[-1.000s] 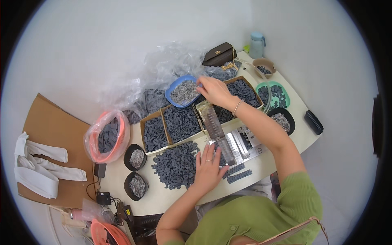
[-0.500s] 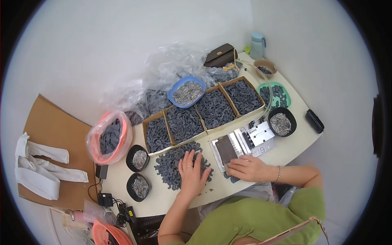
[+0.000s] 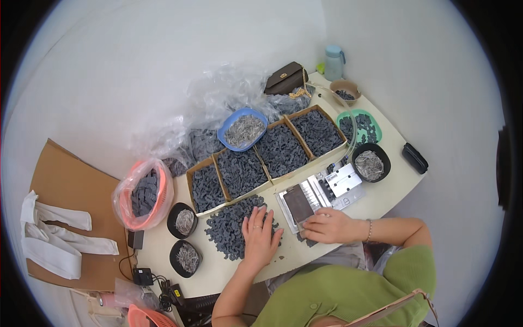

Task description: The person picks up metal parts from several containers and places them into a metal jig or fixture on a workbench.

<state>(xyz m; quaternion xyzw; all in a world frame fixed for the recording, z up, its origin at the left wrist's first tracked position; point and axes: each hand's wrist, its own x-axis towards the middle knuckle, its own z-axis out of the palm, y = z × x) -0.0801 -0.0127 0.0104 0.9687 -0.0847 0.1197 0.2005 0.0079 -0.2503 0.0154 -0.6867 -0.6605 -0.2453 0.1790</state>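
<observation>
My left hand lies over the right side of a loose pile of small dark grey parts, fingers stretched out and slightly apart. My right hand is at the near right corner of a dark flat plate on a metal fixture. Its fingers are curled together, and what they hold, if anything, is hidden. Several grey parts lie under and beside that hand at the table's front edge. A silvery block with a tube forms the right part of the fixture.
Behind the pile, a divided cardboard tray holds grey parts. Metal pins fill a blue tray and black bowls. A green tray, a black case and a bagged pink basket stand around.
The view has shifted slightly. My left hand has moved a little to the right over the pile, its fingers closer together. My right hand stays at the plate's corner.
</observation>
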